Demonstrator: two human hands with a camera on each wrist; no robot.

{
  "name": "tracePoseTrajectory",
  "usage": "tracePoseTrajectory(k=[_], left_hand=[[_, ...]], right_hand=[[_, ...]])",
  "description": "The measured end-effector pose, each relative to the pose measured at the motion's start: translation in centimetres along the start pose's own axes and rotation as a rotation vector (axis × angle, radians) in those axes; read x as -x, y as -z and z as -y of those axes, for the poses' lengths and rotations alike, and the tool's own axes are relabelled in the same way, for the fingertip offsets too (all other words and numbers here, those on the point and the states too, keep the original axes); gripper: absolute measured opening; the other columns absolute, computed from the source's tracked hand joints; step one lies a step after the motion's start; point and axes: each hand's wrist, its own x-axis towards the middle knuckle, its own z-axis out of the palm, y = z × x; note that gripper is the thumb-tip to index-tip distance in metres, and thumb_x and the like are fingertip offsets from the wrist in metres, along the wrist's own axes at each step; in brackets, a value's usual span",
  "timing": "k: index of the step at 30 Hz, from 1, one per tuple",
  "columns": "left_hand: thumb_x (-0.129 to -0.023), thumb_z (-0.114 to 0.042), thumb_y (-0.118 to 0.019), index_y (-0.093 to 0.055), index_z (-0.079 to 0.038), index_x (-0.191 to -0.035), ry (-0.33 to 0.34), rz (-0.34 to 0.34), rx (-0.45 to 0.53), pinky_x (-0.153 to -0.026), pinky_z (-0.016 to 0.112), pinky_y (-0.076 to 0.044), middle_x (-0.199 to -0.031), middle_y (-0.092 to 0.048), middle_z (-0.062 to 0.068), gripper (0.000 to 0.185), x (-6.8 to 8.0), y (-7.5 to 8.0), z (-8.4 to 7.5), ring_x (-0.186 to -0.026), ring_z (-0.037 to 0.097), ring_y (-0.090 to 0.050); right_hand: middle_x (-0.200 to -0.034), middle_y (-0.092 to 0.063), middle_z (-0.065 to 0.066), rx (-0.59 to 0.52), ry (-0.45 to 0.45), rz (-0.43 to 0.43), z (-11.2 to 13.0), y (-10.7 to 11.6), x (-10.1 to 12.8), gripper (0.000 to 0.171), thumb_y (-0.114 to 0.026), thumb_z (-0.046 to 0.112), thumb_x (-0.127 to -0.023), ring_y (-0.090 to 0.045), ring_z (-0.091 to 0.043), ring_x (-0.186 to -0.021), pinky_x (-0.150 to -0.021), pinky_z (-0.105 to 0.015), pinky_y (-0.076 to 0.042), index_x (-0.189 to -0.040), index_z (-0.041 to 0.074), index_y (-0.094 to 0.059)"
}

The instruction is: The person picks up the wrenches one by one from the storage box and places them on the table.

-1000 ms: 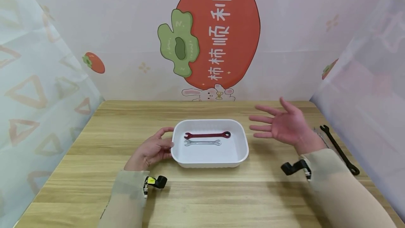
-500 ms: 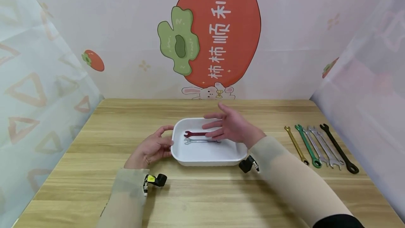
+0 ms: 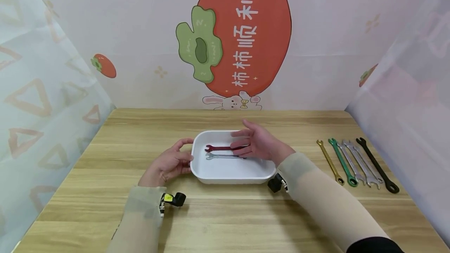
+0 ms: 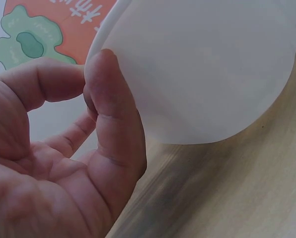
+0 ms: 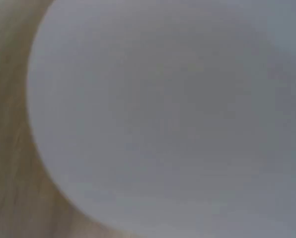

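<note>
A white tray (image 3: 268, 167) sits mid-table holding a red wrench (image 3: 218, 148) and, just in front of it, a silver wrench (image 3: 225, 156). My left hand (image 3: 185, 152) holds the tray's left rim; in the left wrist view the thumb (image 4: 113, 124) presses the tray's outer wall (image 4: 202, 64) and the index finger curls above the rim. My right hand (image 3: 242, 143) hovers low over the tray's right half, fingers extended, with the fingertips at the red wrench's right end, which they hide. The right wrist view shows only the blurred tray wall (image 5: 178, 114).
A row of wrenches lies at the table's right: gold (image 3: 328, 161), green (image 3: 341, 162), two silver (image 3: 356, 163) and black (image 3: 377, 166). A cartoon-printed backdrop and side curtains enclose the wooden table (image 3: 225, 214).
My right hand swung left from above the wrench row to over the tray, then dropped its fingers to the red wrench. The left hand stayed on the rim.
</note>
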Motion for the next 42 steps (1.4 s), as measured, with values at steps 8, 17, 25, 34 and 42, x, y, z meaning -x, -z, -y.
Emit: tracePoseTrajectory(k=[8,17,25,34,42], left_hand=[[-0.089,0.011,-0.053,-0.033,-0.011,-0.144,-0.018,0.022,0.001,-0.063,0.032,-0.054,-0.092,-0.06,0.015,0.063,-0.2,0.0,0.0,-0.072,0.021,-0.059],[-0.089,0.01,-0.053,-0.034,-0.014,-0.145,-0.012,-0.014,-0.021,-0.065,0.034,-0.054,-0.097,-0.059,0.016,0.064,0.3,-0.1,0.3,-0.075,0.023,-0.058],[-0.09,0.01,-0.052,-0.033,-0.012,-0.145,-0.018,0.014,-0.02,-0.066,0.034,-0.055,-0.103,-0.059,0.018,0.062,0.3,-0.2,0.1,-0.077,0.023,-0.059],[-0.09,0.009,-0.053,-0.032,-0.012,-0.145,-0.013,0.008,-0.024,-0.066,0.034,-0.055,-0.101,-0.061,0.017,0.063,0.2,-0.3,0.0,-0.077,0.022,-0.061],[-0.09,0.009,-0.053,-0.033,-0.014,-0.146,-0.007,-0.009,-0.03,-0.066,0.035,-0.054,-0.105,-0.061,0.019,0.064,0.2,-0.4,0.1,-0.078,0.023,-0.06]], right_hand=[[-0.135,-0.052,-0.033,0.114,0.108,0.07,-0.1,-0.4,0.0,0.073,-0.043,0.055,-0.101,-0.052,-0.047,-0.122,-0.106,-0.054,-0.037,-0.147,-0.001,-0.044],[-0.13,-0.06,-0.021,0.308,0.059,0.025,-0.9,-0.8,-0.8,0.056,-0.06,0.034,-0.098,-0.059,-0.038,-0.118,-0.102,-0.05,-0.043,-0.146,0.007,-0.049],[-0.128,-0.065,-0.004,0.545,0.063,0.003,-1.6,-0.8,-1.1,0.064,-0.075,0.001,-0.084,-0.062,-0.018,-0.114,-0.091,-0.035,-0.052,-0.143,0.015,-0.055],[-0.123,-0.067,0.002,0.744,0.113,-0.042,-2.2,-1.2,-1.3,0.06,-0.078,-0.008,-0.078,-0.063,-0.015,-0.112,-0.095,-0.035,-0.05,-0.133,0.012,-0.065],[-0.115,-0.069,0.006,0.907,0.121,-0.087,-2.6,-1.7,-1.4,0.056,-0.076,-0.012,-0.077,-0.064,-0.009,-0.104,-0.089,-0.03,-0.052,-0.127,0.012,-0.069]])
